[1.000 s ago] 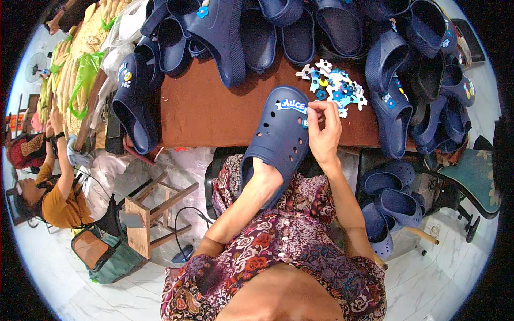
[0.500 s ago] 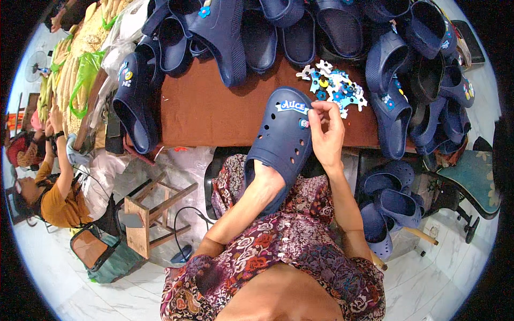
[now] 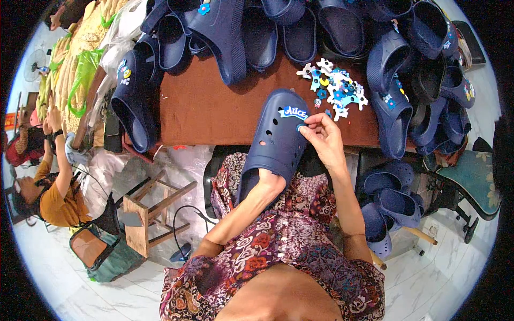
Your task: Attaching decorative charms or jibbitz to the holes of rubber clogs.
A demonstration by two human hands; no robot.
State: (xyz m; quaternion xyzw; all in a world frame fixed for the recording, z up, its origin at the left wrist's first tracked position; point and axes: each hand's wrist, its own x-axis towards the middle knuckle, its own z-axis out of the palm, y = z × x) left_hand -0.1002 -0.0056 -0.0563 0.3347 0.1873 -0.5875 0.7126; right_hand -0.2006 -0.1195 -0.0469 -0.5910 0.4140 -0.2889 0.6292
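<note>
A navy clog (image 3: 271, 136) is tilted over the front edge of the table, its toe pointing away from me. My left hand (image 3: 271, 181) reaches into its heel opening and holds it from inside; the fingers are hidden. A blue-and-white lettered charm (image 3: 294, 112) sits across the toe. Thumb and fingertips of my right hand (image 3: 325, 138) are pinched on a small round blue charm (image 3: 301, 128) against the clog's right side, just below the lettered charm. Beyond that hand lies a pile of blue, white and yellow charms (image 3: 340, 91) on the brown cloth (image 3: 214, 112).
More navy clogs line the table's back, left (image 3: 133, 107) and right (image 3: 393, 117). Other clogs (image 3: 393, 200) lie below at the right, by a chair (image 3: 471, 176). A wooden stool (image 3: 140, 224) stands lower left. A person in orange (image 3: 61, 200) works at far left.
The clog has turned slightly, its heel swinging left. My right hand has moved down from beside the lettered charm's edge, uncovering loose charms on the cloth.
</note>
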